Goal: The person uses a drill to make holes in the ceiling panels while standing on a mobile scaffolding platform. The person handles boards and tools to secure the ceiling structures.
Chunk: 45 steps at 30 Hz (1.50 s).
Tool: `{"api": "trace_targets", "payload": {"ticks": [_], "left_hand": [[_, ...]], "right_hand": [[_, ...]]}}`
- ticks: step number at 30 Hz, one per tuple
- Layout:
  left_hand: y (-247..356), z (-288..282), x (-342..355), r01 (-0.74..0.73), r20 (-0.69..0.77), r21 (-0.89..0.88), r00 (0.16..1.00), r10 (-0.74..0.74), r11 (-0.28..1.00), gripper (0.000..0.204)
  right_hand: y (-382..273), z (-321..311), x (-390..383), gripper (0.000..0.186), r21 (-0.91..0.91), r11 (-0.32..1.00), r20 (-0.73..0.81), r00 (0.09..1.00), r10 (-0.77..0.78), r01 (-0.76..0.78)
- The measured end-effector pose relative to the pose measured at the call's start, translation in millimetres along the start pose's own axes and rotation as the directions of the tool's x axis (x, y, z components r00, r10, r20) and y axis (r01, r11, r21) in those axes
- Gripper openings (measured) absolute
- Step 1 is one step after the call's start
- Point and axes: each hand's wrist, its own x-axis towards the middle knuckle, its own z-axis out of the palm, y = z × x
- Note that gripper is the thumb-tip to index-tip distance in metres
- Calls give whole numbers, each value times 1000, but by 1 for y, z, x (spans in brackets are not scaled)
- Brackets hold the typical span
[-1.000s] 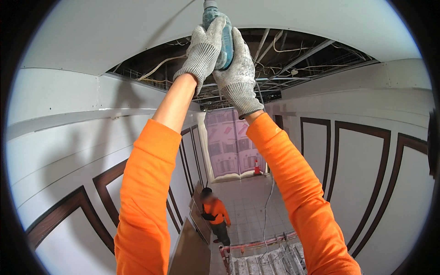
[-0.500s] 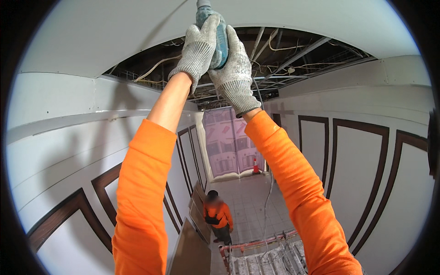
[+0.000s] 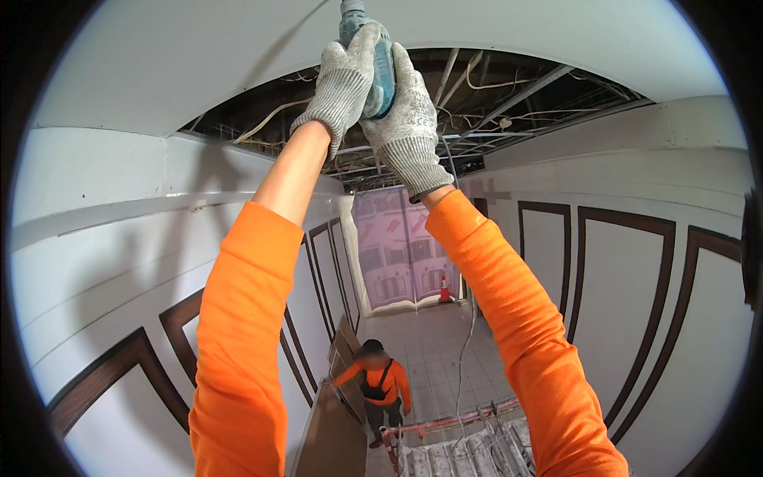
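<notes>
Overhead, I hold a teal corded screw gun (image 3: 385, 73) with its grey nose pointing up at the white ceiling panel (image 3: 199, 63). My left hand (image 3: 343, 79), in a grey knit work glove, is wrapped round the tool's body from the left. Gloved the same way, my right hand (image 3: 405, 123) grips its lower right side; the handle and trigger are hidden by my palms. Whether the nose touches the panel cannot be told. A grey cord (image 3: 461, 358) hangs below my right wrist down to the scaffold.
Beyond the panel edge, the ceiling opening (image 3: 517, 95) shows metal framing and loose wires. Below stand a scaffold platform (image 3: 469, 449) with a red rail, a co-worker (image 3: 381, 385) in orange, leaning brown boards (image 3: 326, 437), and a traffic cone (image 3: 444, 288) near pink sheeting (image 3: 393, 246).
My hands and the screw gun stay almost in place. Below, the co-worker has turned and stretched an arm to the leaning boards.
</notes>
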Motion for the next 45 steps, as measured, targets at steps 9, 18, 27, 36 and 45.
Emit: {"api": "trace_targets", "payload": {"ticks": [9, 18, 27, 36, 45], "left_hand": [[-6, 6, 1, -39, -117, 45, 992, 44, 998, 102], [-7, 4, 12, -100, -102, 21, 990, 101, 995, 90], [-15, -3, 25, -60, -44, 16, 997, 60, 998, 88], [0, -5, 9, -24, 17, -160, 999, 27, 987, 83], [-17, 5, 30, 4, 3, -225, 1000, -3, 974, 80]], "right_hand": [[6, 1, 2, 102, -59, 998, 2, 1000, -12, 12], [4, 7, 6, 104, -92, 996, -26, 999, -22, 19], [-5, 0, 2, 104, -164, 986, -5, 1000, -21, 20], [-14, -16, 5, 107, -267, 963, 51, 999, -15, 28], [-5, -18, 8, 108, -320, 945, 55, 997, -58, 72]]}}
